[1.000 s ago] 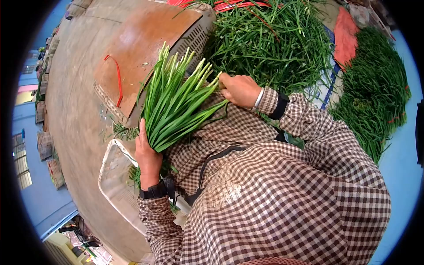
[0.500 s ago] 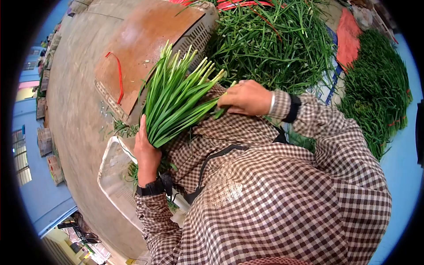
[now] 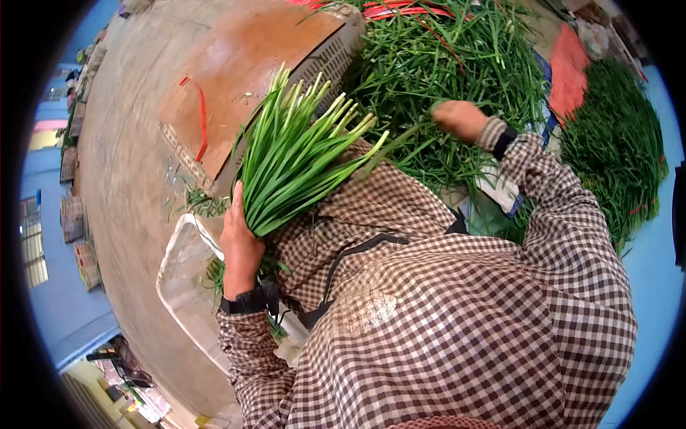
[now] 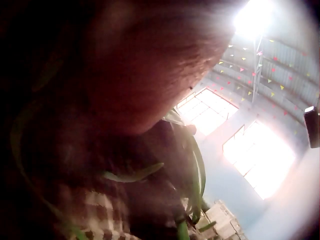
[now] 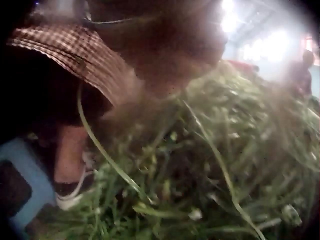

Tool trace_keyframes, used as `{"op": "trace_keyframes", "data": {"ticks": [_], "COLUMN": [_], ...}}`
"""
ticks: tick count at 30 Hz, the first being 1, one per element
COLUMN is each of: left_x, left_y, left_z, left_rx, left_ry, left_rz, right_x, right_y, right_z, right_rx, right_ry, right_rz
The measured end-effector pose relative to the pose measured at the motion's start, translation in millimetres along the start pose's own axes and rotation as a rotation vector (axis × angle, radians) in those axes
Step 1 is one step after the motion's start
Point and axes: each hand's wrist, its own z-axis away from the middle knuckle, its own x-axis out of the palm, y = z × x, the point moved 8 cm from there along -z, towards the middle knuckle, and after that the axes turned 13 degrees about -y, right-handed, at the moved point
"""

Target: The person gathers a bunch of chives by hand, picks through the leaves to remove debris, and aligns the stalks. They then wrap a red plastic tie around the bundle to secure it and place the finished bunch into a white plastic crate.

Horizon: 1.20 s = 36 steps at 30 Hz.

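Stalks (image 3: 296, 164) above the lap (image 3: 389, 196) stay clamped in fingers of the left hand (image 3: 241, 243); the right hand (image 3: 461, 120) has swung rightward beyond the lap, fingers seemingly pinching a blurred leaf (image 3: 397, 144), apparently stripped off.

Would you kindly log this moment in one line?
left hand: holds green bunch | right hand: holds blurred green strand, near loose green pile | red strip: on brown board
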Motion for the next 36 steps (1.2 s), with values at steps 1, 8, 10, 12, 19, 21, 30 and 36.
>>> {"op": "trace_keyframes", "data": {"ticks": [1, 8, 10, 12, 19, 21, 30, 36], "left_x": [1.1, 1.9, 0.2, 2.5, 1.2, 1.1, 0.7, -4.9], "left_y": [0.7, -7.1, -7.2, -10.1, -8.5, -6.2, -0.3, -5.8], "left_z": [-0.8, 0.3, -1.1, -1.6, 15.9, 17.7, 16.5, 22.0], "left_rx": [0.014, -0.060, -0.042, -0.086, 0.003, 0.022, 0.067, 0.053], "left_ry": [0.013, -0.029, -0.028, -0.074, 0.114, 0.124, 0.184, 0.267], "left_rz": [0.006, -0.023, -0.023, -0.007, -0.154, -0.163, -0.293, -0.092], "right_x": [18.7, -69.8, -99.2, -114.9, -84.3, -96.1, -81.7, -82.7], "right_y": [41.1, -22.3, -80.2, -128.3, -166.0, -159.4, -158.7, -170.7], "right_z": [12.3, -28.1, -59.5, -78.3, -47.3, -50.9, -106.5, -46.3], "right_rx": [0.234, 0.403, 0.080, -0.164, -0.318, -0.344, -0.282, -0.280], "right_ry": [-0.163, 0.035, 0.171, 0.430, -0.142, -0.093, -0.115, -0.039], "right_rz": [0.045, -0.138, -0.343, -0.264, -0.345, -0.376, -0.161, -0.243]}}
